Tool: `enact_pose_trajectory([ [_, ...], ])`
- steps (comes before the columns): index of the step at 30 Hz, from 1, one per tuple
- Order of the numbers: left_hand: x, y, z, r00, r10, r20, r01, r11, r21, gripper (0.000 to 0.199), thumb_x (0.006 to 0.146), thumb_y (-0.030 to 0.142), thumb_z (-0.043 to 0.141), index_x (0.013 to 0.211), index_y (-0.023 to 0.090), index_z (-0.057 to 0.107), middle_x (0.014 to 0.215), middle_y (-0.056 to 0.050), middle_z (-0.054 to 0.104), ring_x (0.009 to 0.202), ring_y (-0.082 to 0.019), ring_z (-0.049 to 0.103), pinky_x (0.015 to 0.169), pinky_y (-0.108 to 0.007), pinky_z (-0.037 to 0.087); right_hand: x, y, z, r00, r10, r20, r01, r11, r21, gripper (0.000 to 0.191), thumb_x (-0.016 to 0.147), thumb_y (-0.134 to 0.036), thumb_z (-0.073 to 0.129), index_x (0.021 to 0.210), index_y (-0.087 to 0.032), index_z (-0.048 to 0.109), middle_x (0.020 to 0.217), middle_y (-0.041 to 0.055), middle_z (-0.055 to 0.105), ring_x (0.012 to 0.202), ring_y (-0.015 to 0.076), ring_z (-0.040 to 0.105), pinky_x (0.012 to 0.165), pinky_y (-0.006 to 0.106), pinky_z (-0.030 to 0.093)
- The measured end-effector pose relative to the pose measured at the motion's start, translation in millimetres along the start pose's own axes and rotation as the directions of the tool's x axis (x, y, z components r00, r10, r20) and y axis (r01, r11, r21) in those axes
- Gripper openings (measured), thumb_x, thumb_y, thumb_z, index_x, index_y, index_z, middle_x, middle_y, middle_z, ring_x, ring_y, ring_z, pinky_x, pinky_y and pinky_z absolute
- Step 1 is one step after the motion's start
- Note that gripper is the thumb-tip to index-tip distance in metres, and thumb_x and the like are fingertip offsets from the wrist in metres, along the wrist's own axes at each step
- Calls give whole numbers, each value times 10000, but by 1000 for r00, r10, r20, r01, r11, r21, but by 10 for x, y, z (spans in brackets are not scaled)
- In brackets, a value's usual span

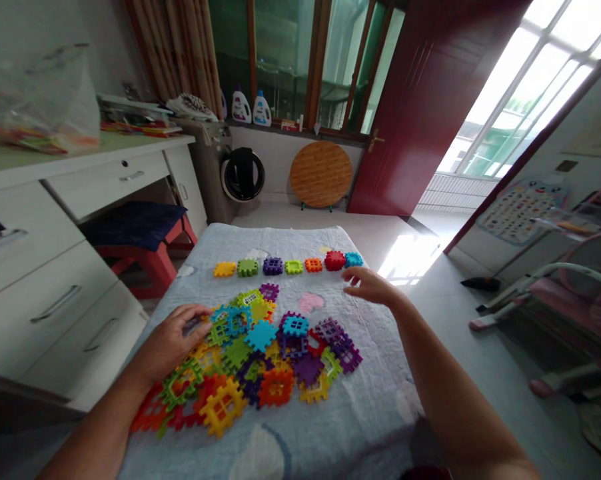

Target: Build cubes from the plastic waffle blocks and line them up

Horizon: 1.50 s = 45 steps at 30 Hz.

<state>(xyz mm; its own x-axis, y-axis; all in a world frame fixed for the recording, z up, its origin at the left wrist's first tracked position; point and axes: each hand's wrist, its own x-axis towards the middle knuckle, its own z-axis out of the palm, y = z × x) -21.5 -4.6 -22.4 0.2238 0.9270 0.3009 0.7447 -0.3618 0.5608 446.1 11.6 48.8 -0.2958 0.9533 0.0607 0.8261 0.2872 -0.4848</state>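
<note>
My left hand (pixel 180 335) rests with its fingers stretched out against the left side of a heap of colourful interlocking plastic tiles (pixel 235 353). At the far right, my right hand (pixel 369 285) hovers with fingers apart, just in front of a blue block (pixel 353 259) that ends a row. Leftward along that row stand a red block (pixel 335 260), an orange block (pixel 313 265), a light green block (pixel 294 267), a purple block (pixel 273 266), a green block (pixel 247 267) and a yellow block (pixel 224 269). Nothing shows in either hand.
The heap and row lie on a cloth-covered table (pixel 325 420). A red stool with a dark cushion (pixel 135 223) and a white desk (pixel 80 300) stand on the left. Farther back are a washing machine (pixel 213 180) and a round wooden tabletop (pixel 321 173). A pink chair (pixel 570 287) is right.
</note>
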Motion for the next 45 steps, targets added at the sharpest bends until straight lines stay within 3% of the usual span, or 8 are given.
enact_pose_trajectory([
  [4, 4, 3, 5, 1000, 1, 1, -2, 1000, 11, 427, 759, 557, 532, 962, 200, 653, 1050, -83, 652, 985, -249, 617, 921, -379, 480, -327, -362, 258, 957, -170, 236, 146, 983, 116, 542, 662, -289, 720, 1176, -213, 565, 1114, 65, 575, 909, 169, 564, 784, 303, 473],
  [8, 4, 4, 8, 1000, 5, 11, -5, 1000, 14, 410, 769, 536, 530, 970, 197, 643, 1058, -82, 645, 1003, -243, 600, 944, -377, 460, -373, -462, 407, 941, -197, 274, 175, 979, 102, 516, 627, -197, 710, 1129, -199, 590, 1078, 61, 559, 926, 179, 551, 817, 315, 464],
  [11, 1, 15, 5, 1000, 2, 18, -2, 1000, -1, 408, 771, 526, 531, 977, 191, 639, 1059, -80, 641, 999, -235, 599, 940, -368, 461, -333, -414, 490, 967, -164, 196, 135, 979, 155, 464, 654, -192, 670, 1112, -194, 592, 1037, 51, 553, 864, 156, 559, 783, 295, 475],
  [14, -5, 54, -11, 1000, -2, 8, 2, 1000, -4, 392, 772, 513, 532, 966, 190, 639, 1059, -75, 637, 999, -228, 596, 938, -359, 461, -302, -314, 592, 994, -96, -55, 102, 988, 117, 451, 680, -207, 640, 1126, -196, 579, 1040, 55, 550, 919, 177, 549, 868, 342, 449],
  [17, -12, 107, -30, 1000, -7, -6, 7, 1000, -6, 370, 779, 499, 529, 956, 193, 638, 1048, -70, 638, 993, -225, 592, 937, -366, 459, -288, -199, 682, 968, -53, -246, 57, 998, 8, 455, 689, -234, 633, 1138, -203, 571, 1078, 67, 558, 1031, 224, 510, 965, 412, 378],
  [35, -30, 168, -32, 998, -48, 40, 53, 992, -116, 347, 818, 458, 514, 1013, 190, 618, 1056, -63, 648, 974, -209, 617, 890, -338, 485, -290, -85, 777, 972, 23, -234, -48, 994, -99, 476, 707, -419, 644, 1131, -211, 584, 1092, 67, 598, 1031, 252, 503, 938, 412, 359],
  [40, -27, 188, -23, 1000, -26, 8, 27, 995, -100, 338, 813, 459, 516, 989, 190, 622, 1047, -70, 636, 973, -216, 602, 915, -360, 470, -101, -395, 677, 971, -58, -231, 16, 983, -182, 367, 769, -392, 613, 1092, -218, 616, 1158, 85, 587, 1069, 268, 481, 927, 420, 350],
  [45, -22, 222, -50, 999, -36, -30, 34, 996, -83, 326, 799, 454, 519, 956, 190, 627, 1037, -70, 631, 965, -222, 595, 918, -374, 464, 475, -952, 728, 971, -238, -26, 230, 958, -172, 226, 799, -256, 582, 1006, -191, 646, 1032, 82, 661, 975, 221, 564, 893, 346, 385],
])
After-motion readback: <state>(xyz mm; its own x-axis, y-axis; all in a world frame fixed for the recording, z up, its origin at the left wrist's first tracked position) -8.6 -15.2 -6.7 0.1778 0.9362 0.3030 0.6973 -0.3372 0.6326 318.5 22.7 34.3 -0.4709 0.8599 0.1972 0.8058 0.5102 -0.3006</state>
